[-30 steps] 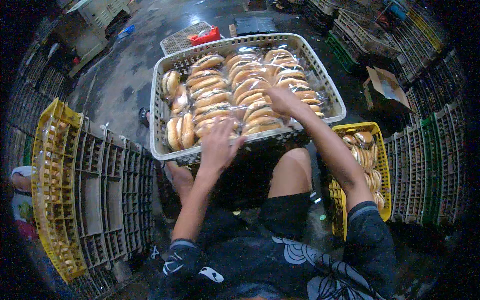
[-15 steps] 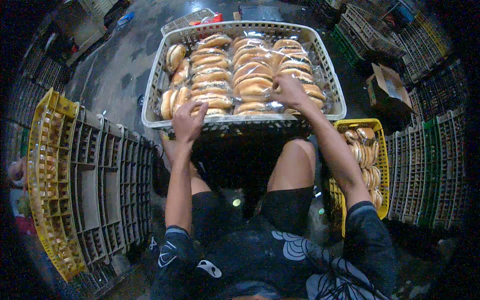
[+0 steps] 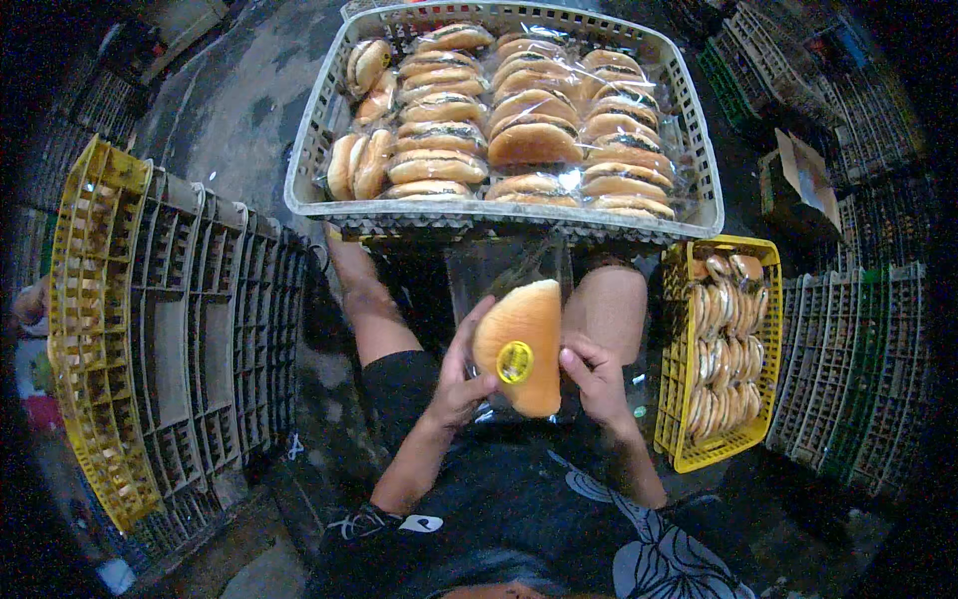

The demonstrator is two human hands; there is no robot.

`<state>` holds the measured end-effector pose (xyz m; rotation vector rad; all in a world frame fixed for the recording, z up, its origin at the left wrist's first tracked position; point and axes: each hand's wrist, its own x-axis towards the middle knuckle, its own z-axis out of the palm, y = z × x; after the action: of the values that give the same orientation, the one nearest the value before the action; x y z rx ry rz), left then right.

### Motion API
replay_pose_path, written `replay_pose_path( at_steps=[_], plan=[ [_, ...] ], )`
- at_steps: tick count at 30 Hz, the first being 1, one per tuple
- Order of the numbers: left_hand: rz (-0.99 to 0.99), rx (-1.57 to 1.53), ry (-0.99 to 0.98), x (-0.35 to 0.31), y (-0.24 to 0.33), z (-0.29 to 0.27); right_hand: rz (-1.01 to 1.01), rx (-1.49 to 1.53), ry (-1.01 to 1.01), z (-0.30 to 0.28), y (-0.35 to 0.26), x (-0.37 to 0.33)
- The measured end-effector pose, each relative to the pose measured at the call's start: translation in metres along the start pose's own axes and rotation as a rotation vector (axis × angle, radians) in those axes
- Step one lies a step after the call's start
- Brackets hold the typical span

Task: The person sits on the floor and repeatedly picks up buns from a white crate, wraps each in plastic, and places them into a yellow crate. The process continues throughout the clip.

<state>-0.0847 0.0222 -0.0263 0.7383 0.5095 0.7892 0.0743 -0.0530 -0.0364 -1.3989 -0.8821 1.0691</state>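
Over my lap I hold a half-round bread bun (image 3: 521,344) in a clear plastic bag (image 3: 487,270). A round yellow sticker (image 3: 515,361) shows on its front. My left hand (image 3: 461,374) is closed around the bun's left side, thumb near the sticker. Against its right edge, my right hand (image 3: 596,377) grips the bag and bun with thumb and fingers. Just beyond, a white plastic crate (image 3: 499,214) holds rows of filled buns (image 3: 534,135) in clear wrapping. Several buns at its left side lie at other angles.
A yellow crate (image 3: 681,419) with rows of buns stands on the right. To the left rise stacked crates (image 3: 190,349), a yellow one (image 3: 85,329) at their outer side. An opened cardboard box (image 3: 803,190) and more crates (image 3: 858,369) are at the right.
Both hands have come back from the white crate to my lap and now hold a bagged bun between them. The white crate sits higher in the view.
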Motion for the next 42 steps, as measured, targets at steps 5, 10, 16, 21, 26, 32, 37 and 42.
replay_pose_path(
  at_steps=[5,10,16,21,26,32,37,42],
  plan=[
    [-0.130,0.331,-0.139,-0.013,0.003,-0.005,-0.219,-0.282,0.180,-0.005,-0.018,-0.005],
    [-0.076,0.138,-0.046,-0.006,-0.009,-0.020,-0.065,-0.113,-0.029,-0.030,-0.025,-0.008],
    [-0.364,0.202,-0.202,0.000,0.017,-0.003,0.561,0.983,-0.333,-0.011,0.000,-0.004],
    [0.059,0.031,0.005,-0.005,0.002,0.013,0.267,0.274,-0.080,0.014,-0.003,0.005],
    [-0.032,0.129,-0.038,-0.015,0.001,-0.001,-0.382,-0.074,-0.147,0.018,-0.030,0.001],
    [-0.261,0.181,-0.038,-0.007,-0.003,-0.002,-0.002,0.119,-0.115,0.022,-0.035,-0.005],
    [-0.044,0.520,0.016,-0.012,-0.010,-0.008,-0.034,0.107,0.079,0.035,-0.028,-0.008],
    [0.107,0.686,0.073,-0.027,-0.008,0.003,-0.026,-0.155,-0.024,0.030,-0.023,-0.013]
  ],
)
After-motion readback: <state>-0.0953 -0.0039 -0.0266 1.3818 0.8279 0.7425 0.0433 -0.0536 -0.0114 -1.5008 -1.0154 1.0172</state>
